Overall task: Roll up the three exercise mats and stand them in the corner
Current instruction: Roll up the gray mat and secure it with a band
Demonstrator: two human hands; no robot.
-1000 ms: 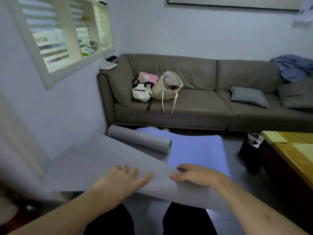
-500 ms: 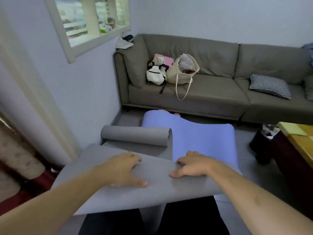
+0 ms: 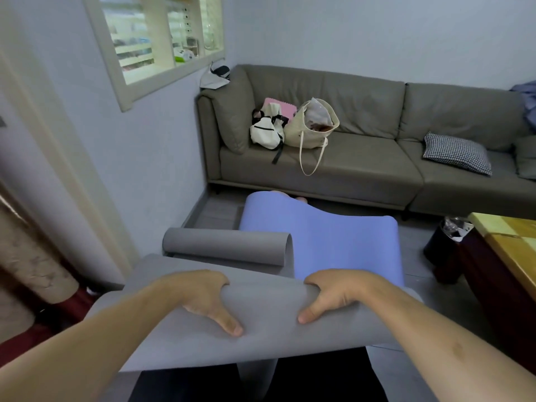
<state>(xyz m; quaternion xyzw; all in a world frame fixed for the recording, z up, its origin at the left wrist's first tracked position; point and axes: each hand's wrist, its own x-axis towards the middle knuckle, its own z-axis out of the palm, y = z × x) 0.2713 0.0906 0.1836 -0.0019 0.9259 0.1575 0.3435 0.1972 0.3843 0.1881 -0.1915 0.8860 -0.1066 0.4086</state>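
Both hands now grip the near end of the thin grey foam exercise mat (image 3: pixel 261 338). The left hand (image 3: pixel 203 297) and right hand (image 3: pixel 336 294) have their fingers curled over the raised fold of the mat, with the thumbs pressed on its near face. Half a second ago the same hands lay flatter on the sheet, fingers stretched along it; the fold between them has since bulged up into a rounded hump. The mat's near edge drapes over the person's dark-trousered legs, and its far end stays curled into a loose roll (image 3: pixel 226 246) on the grey floor (image 3: pixel 220 213), close to the pale wall at the left.

The lilac-blue exercise mat (image 3: pixel 327 245) lies unrolled just beside the grey one on its right, its far end rippled up near the grey-brown leather sofa (image 3: pixel 362 163), as before. A third mat cannot be made out.

The view has tilted slightly, so the sofa with its white backpack (image 3: pixel 265 134), cream canvas tote bag (image 3: pixel 310 126) and chequered cushion (image 3: pixel 456 152) sits lower and further right. The yellow wooden surface (image 3: pixel 510 245) shows at the right edge.
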